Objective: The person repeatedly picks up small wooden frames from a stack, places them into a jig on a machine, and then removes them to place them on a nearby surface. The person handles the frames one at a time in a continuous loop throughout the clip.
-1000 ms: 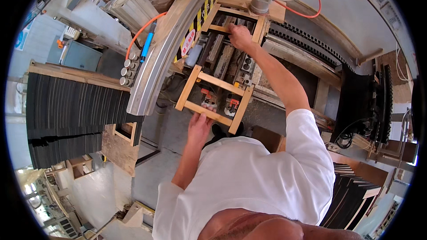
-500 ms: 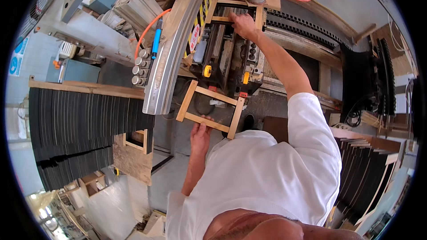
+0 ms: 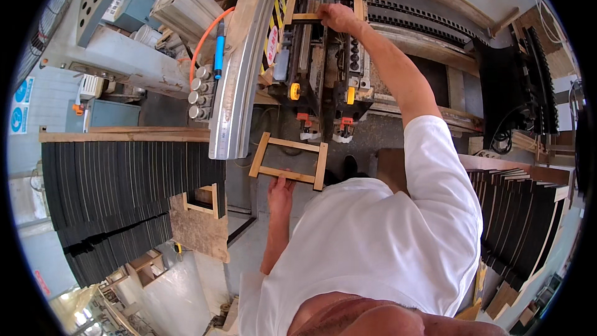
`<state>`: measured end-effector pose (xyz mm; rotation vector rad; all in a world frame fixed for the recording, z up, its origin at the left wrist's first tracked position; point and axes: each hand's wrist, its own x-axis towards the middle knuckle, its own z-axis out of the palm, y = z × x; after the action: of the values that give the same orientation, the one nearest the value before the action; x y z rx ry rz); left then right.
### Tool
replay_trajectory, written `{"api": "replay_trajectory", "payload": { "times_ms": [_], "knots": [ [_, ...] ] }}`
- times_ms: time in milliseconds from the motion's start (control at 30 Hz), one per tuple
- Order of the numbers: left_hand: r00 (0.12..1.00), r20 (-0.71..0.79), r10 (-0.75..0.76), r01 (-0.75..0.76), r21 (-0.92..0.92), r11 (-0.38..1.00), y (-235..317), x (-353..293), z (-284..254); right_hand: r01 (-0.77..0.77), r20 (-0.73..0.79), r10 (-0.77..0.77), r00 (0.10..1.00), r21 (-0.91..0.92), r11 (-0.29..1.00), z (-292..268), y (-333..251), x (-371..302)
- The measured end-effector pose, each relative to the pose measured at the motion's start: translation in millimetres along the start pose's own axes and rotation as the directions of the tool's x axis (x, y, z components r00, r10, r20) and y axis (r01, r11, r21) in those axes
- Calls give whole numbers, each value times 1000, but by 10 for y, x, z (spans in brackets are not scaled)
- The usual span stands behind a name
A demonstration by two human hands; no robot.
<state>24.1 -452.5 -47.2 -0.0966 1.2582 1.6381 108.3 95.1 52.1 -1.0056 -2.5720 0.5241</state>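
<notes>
The left hand (image 3: 281, 196) holds a small wooden frame (image 3: 293, 145) before the near edge of the machine (image 3: 339, 96); its fingers, partly hidden, close around the rail. The right hand (image 3: 337, 17) meets a second frame (image 3: 305, 17) near the machine's far end; whether its fingers grip, I cannot tell.

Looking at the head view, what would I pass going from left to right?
Blue-and-white wall sign → left stack of dark panels → left hand, holding a light wooden frame → right hand, at the crossbar of a second wooden frame → right stack of dark panels.
</notes>
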Motion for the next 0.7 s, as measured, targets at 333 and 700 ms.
{"api": "replay_trajectory", "payload": {
  "times_ms": [333,700],
  "knots": [
    [999,-35,-11,12,41,999,-291,289,236,95,-15,-95,995,1,996,-68,18,-59],
    [996,-83,-16,28,146,989,-521,330,262,190,-69,-209,976,-211,959,-84,-60,-236]
  ]
}}
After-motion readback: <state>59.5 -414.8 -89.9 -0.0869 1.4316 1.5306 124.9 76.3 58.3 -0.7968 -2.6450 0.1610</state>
